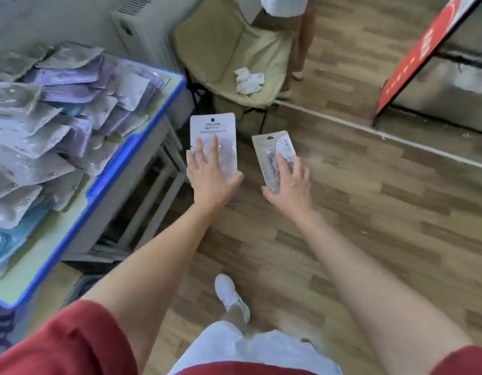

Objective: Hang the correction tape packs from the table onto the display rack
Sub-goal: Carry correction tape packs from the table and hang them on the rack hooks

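Just right of the counter [153,123], above the floor [369,212], you hold 2 packs. Your left hand [210,171] has its fingers spread flat on the white pack [212,128], thumb hooked at the lower edge. Your right hand [291,182] has its fingers clamped on the grey pack [269,155]. The looser left grip could let its pack slip. The blue-rimmed counter holds a heaped pile [58,117] of packs. No rack is in view.

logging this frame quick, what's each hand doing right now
Left hand: holds the white correction tape pack, fingers spread over its front.
Right hand: grips the grey correction tape pack.
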